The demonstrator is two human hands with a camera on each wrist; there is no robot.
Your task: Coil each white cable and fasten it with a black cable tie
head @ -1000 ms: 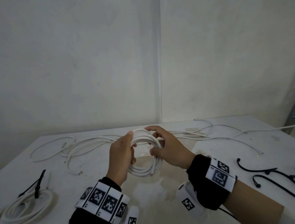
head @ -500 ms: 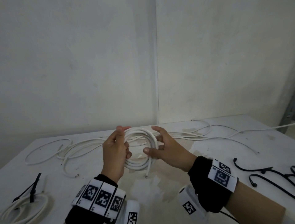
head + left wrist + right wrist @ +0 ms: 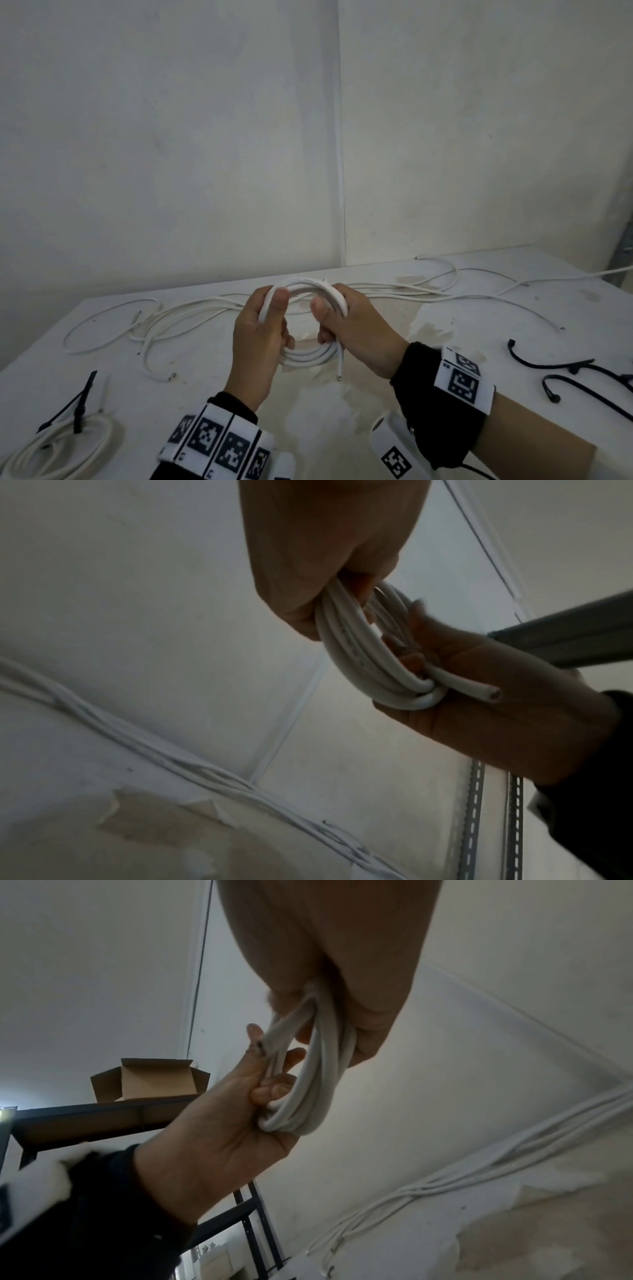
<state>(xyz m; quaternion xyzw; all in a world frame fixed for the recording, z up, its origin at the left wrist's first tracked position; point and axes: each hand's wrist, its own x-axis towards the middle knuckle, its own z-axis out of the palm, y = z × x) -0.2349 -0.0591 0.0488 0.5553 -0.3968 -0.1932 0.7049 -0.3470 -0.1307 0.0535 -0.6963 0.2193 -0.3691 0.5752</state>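
Cable coil (image 3: 310, 356): white, several loops, held upright above the table's middle, between both hands; 1 cut end (image 3: 339, 373) hangs loose at its lower right.
Table (image 3: 445, 359): white; carries everything below.
Loose cables (image 3: 191, 306): white, uncoiled, strung along the far edge behind the hands.
Finished coil (image 3: 51, 448): near left corner, already bound with a black tie.
Spare ties (image 3: 555, 366): black, lying by the right edge, well apart from the hands.
Left hand (image 3: 258, 337): fingers curled round the coil's left side, thumb pressed on top.
Right hand (image 3: 354, 334): fingers wrapped round the coil's right side, thumb inside the ring.
Step in hand: judged as squaring up the loops before tying.
Doing it well: keep the left grip clamped so no loop springs free, tuck the hanging end against the bundle, then free only the right hand for a tie.
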